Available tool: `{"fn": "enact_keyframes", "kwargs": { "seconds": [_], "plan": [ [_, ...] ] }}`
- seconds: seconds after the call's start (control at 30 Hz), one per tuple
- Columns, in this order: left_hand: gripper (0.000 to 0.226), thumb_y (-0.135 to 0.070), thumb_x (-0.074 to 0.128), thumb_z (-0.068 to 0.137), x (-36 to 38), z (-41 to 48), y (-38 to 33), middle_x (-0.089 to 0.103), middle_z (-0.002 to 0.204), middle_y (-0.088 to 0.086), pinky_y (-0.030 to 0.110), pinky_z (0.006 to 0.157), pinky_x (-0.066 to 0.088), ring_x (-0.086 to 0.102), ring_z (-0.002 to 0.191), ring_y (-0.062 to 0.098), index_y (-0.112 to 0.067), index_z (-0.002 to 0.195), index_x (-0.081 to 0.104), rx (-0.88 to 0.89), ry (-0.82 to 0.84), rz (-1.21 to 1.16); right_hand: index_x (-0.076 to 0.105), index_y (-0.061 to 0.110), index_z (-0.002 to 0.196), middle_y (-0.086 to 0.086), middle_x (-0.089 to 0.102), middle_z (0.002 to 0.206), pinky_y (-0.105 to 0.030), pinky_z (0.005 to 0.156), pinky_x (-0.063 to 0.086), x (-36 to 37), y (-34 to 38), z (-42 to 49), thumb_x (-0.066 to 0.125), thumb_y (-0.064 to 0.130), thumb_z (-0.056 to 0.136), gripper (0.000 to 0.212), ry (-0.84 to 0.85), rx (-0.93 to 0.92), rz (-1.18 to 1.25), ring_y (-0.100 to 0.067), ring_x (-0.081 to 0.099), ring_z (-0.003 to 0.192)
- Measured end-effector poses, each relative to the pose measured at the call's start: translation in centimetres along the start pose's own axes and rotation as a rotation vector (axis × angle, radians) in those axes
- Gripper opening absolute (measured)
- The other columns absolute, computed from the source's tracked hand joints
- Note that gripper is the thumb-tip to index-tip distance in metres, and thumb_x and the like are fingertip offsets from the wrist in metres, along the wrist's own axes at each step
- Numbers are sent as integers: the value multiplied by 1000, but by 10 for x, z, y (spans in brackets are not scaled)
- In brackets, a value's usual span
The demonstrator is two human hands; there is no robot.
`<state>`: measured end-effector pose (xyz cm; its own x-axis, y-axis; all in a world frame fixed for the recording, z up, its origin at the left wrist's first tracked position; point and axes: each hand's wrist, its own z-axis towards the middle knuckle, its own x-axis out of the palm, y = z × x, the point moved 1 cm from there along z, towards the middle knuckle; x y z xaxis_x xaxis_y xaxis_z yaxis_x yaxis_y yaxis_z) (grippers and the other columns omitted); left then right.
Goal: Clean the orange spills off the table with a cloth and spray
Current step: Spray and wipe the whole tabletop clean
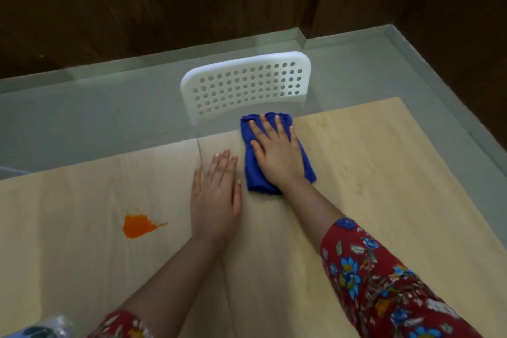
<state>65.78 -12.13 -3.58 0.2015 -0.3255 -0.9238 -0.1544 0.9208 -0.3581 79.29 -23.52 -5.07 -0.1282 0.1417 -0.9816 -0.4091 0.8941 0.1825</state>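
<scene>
Your right hand (277,151) is pressed flat, fingers spread, on the folded blue cloth (275,156) at the far edge of the light wooden table (384,186). Your left hand (216,195) rests flat beside it, holding nothing. The orange spill (137,225) sits well to the left, untouched.

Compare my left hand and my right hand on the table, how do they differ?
The left hand rests flat on the bare light wooden table; the right hand presses on the folded blue cloth. The left hand's fingers lie close together; the right hand's are spread. The left hand sits nearer the orange spill; the right hand reaches farther, by the table's far edge. Both lie palm down with straight fingers.
</scene>
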Motion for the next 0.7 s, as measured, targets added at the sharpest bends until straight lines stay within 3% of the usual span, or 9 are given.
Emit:
{"fn": "enact_keyframes", "kwargs": {
  "seconds": [0.13, 0.23, 0.33, 0.43, 0.6, 0.7],
  "plan": [
    [54, -32, 32, 95, 26, 30, -44, 37, 153, 1, 34, 117, 10, 31, 143, 15, -16, 145, 42, 107, 117, -31, 22, 34, 152, 7, 16, 161, -46, 120, 6, -13, -86, 8, 27, 42, 102, 51, -52, 186, -22, -20, 8, 149],
    [58, -40, 25, 97, 42, 34, -54, 25, 158, -4, 31, 118, 5, 19, 147, 12, -20, 150, 31, 245, 192, 14, 19, 34, 152, 7, 14, 161, -48, 119, 4, -22, -146, 18, 24, 43, 103, 51, -57, 355, -16, -21, 6, 149],
    [58, -42, 23, 99, 43, 33, -50, 15, 160, -7, 31, 120, 4, 6, 148, 6, -21, 153, 24, 249, 170, -14, 17, 34, 153, 6, 12, 162, -50, 119, 0, -31, -197, 34, 21, 46, 102, 52, -76, 542, 16, -24, 2, 149],
    [57, -42, 24, 99, 43, 33, -51, 16, 159, -8, 32, 120, 7, 7, 148, 6, -21, 152, 26, 266, 181, -16, 15, 35, 153, 5, 8, 162, -53, 118, 1, -41, -238, 48, 18, 48, 101, 54, -76, 686, 42, -26, -2, 149],
    [57, -42, 25, 99, 44, 32, -50, 17, 159, -8, 32, 120, 7, 8, 148, 7, -22, 152, 26, 277, 195, -11, 11, 32, 154, 2, 4, 163, -50, 119, 0, -47, -256, 47, 15, 49, 101, 56, -60, 711, 90, -27, -1, 149],
    [58, -43, 24, 99, 44, 32, -51, 18, 159, -8, 29, 120, 5, 8, 148, 6, -22, 152, 27, 275, 203, -8, 9, 32, 154, 2, 4, 163, -49, 119, 0, -44, -255, 0, 15, 49, 101, 56, -76, 750, 109, -26, -1, 149]
  ]
}}
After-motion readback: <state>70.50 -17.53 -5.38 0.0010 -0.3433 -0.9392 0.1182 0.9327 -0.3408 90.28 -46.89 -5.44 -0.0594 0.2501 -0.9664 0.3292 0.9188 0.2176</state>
